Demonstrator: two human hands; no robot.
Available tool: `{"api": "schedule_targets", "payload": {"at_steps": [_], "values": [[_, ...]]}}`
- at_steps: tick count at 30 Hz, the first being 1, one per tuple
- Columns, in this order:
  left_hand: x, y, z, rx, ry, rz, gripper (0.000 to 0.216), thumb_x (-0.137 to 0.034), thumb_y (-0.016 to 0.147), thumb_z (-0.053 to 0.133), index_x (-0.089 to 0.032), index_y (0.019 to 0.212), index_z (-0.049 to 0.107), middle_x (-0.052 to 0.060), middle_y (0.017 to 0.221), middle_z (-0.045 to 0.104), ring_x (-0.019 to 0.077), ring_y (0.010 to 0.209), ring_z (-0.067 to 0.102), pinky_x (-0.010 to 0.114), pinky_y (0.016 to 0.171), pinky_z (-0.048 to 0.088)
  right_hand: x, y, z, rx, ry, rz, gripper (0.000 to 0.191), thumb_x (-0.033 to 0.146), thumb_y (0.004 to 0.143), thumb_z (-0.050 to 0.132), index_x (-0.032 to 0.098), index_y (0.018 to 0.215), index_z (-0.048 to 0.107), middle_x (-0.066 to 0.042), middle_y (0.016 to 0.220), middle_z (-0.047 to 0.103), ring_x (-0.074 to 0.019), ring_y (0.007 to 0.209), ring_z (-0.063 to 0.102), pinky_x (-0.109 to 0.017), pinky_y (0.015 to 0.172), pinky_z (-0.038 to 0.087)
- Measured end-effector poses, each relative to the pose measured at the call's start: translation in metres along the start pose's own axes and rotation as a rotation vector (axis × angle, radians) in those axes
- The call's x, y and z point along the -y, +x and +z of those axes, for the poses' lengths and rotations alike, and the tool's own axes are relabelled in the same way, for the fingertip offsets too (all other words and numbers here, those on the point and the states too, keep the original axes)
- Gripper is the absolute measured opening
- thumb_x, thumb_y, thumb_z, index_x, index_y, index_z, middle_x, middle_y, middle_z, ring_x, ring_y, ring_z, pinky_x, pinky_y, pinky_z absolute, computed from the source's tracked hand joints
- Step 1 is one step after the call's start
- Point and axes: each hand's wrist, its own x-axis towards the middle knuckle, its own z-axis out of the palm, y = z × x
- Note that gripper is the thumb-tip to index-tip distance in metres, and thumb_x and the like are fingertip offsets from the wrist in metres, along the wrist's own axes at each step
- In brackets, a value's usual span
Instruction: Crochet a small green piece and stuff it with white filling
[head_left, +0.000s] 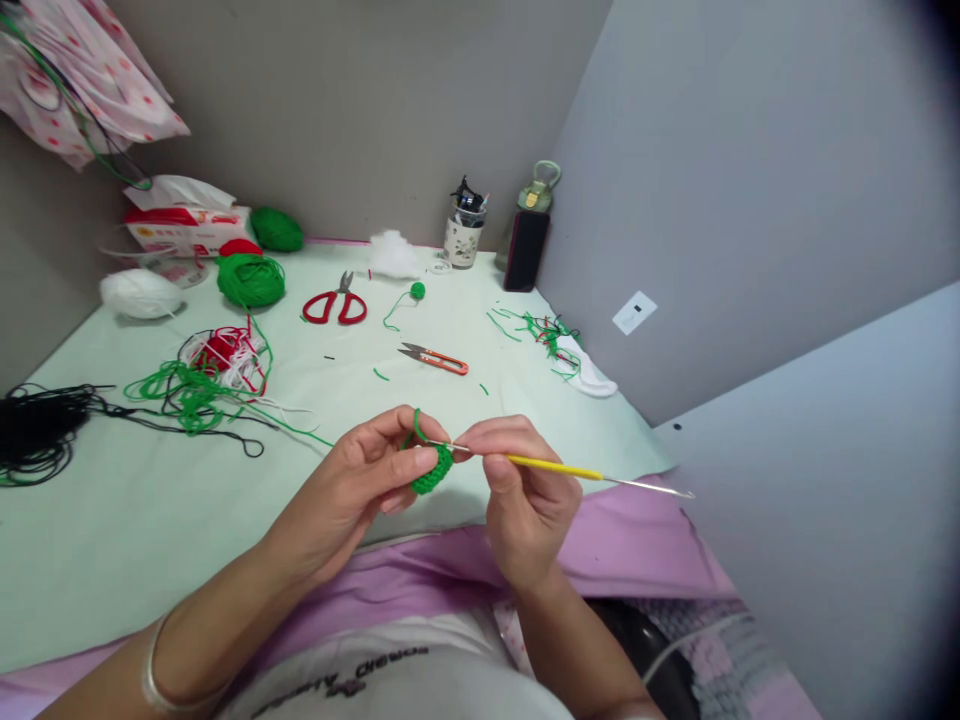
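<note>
Between the thumb and fingers of my left hand (367, 475) is a small green crochet piece (433, 474). Green yarn (418, 425) loops over the left index finger, and a strand trails left across the table. My right hand (529, 490) grips a crochet hook (555, 466) with a yellow handle and metal tips at both ends. The hook's left tip meets the top edge of the green piece; whether it passes through a stitch I cannot tell. Both hands are close together above the table's front edge.
Orange thread snips (444, 361), red-handled scissors (337, 304) and a small green ball (418, 291) lie beyond my hands. Tangled yarn (191, 390) and green yarn balls (251, 280) are left. Yarn scraps (551, 335), a phone (527, 250) and a pen cup (463, 240) stand right.
</note>
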Motion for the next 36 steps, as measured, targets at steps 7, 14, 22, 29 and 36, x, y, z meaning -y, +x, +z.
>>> {"api": "schedule_targets", "payload": {"at_steps": [7,14,22,29,36], "values": [[0.002,0.001,0.003,-0.015,-0.014,0.034,0.049,-0.021,0.083,0.086,-0.026,0.13,0.074,-0.002,0.084,0.062,0.0059,0.063,0.043,0.012,0.046,0.033,-0.003,-0.003,0.002,0.022,0.057,0.032,0.019,0.023,0.103,0.062,0.029,0.11,0.079,-0.004,0.103,0.081,-0.02,0.097,0.074,-0.036,0.08,0.06],[0.003,-0.001,-0.001,-0.029,0.025,0.047,0.06,-0.018,0.084,0.085,-0.029,0.14,0.067,-0.005,0.08,0.059,0.0032,0.055,0.044,0.014,0.046,0.035,-0.007,-0.002,0.004,-0.018,0.284,0.202,0.016,0.028,0.104,0.063,0.029,0.101,0.079,-0.002,0.098,0.081,-0.0171,0.091,0.073,-0.031,0.075,0.055],[0.002,-0.002,-0.003,-0.075,0.124,0.076,0.057,-0.025,0.084,0.086,-0.029,0.138,0.069,-0.004,0.082,0.058,0.0051,0.061,0.046,0.017,0.051,0.038,-0.007,0.004,-0.002,0.033,0.401,0.288,0.017,0.029,0.106,0.059,0.027,0.1,0.074,0.0,0.093,0.079,-0.0141,0.083,0.071,-0.029,0.077,0.056],[0.002,-0.003,-0.007,-0.082,0.314,0.122,0.055,-0.024,0.089,0.082,-0.038,0.14,0.066,-0.004,0.092,0.059,0.0069,0.072,0.051,0.018,0.066,0.046,0.0,0.007,-0.009,0.127,0.184,0.127,0.017,0.027,0.105,0.059,0.025,0.101,0.075,-0.003,0.093,0.078,-0.0178,0.087,0.073,-0.034,0.079,0.058],[0.002,-0.006,-0.006,-0.124,0.465,0.187,0.053,-0.023,0.092,0.077,-0.04,0.141,0.064,-0.005,0.093,0.057,0.0075,0.073,0.051,0.023,0.075,0.047,0.001,0.007,-0.014,0.21,-0.044,-0.069,0.019,0.019,0.106,0.055,0.024,0.11,0.073,-0.005,0.097,0.078,-0.0189,0.093,0.073,-0.035,0.079,0.06]]}}
